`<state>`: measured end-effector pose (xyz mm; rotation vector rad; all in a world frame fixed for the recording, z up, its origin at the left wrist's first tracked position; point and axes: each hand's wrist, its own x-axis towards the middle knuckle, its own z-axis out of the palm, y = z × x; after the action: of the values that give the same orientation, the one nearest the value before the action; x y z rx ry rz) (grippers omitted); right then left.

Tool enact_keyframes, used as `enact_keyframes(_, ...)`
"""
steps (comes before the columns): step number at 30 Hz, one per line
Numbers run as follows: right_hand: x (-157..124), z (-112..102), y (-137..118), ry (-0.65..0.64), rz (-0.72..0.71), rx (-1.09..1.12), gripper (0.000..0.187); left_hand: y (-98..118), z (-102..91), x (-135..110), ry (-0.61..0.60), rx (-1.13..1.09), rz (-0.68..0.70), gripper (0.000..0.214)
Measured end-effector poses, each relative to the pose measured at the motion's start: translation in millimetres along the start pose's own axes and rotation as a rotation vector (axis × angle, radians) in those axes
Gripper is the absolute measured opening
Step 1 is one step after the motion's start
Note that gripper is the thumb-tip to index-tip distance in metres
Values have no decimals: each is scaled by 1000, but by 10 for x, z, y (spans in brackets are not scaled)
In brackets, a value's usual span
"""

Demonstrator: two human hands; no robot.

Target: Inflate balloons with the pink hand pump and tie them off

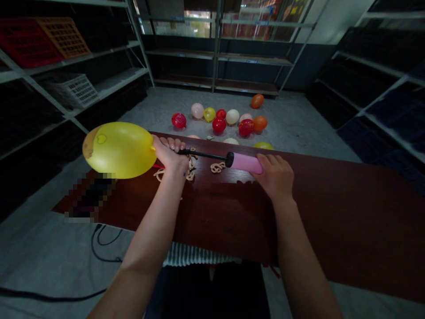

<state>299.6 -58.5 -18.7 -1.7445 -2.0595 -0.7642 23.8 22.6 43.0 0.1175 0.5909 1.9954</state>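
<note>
My left hand is closed round the neck of an inflated yellow balloon, which juts out to the left over the dark red table. The black nozzle end of a pink hand pump meets the balloon neck inside that fist. My right hand is wrapped round the pump's pink barrel, which lies level above the table. Several tan rubber bands lie on the table under the pump.
Several inflated balloons in red, orange, yellow and pale tones lie on the grey floor beyond the table. Metal shelving lines both sides and the back; crates sit on the left shelves. A black cable trails on the floor at lower left.
</note>
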Motion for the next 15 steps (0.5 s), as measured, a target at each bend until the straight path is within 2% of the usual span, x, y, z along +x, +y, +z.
enact_keyframes(5, 52, -43, -146, -45, -6, 19, 29, -115, -55, 2, -47, 13, 32, 55)
enact_keyframes(12, 74, -13, -473, -131, -9, 143, 30, -427, -52, -299, -192, 8, -28, 59)
enact_keyframes(15, 68, 30, -562, -178, -6, 202, 34, -493, -67, -374, -252, 2, -33, 61)
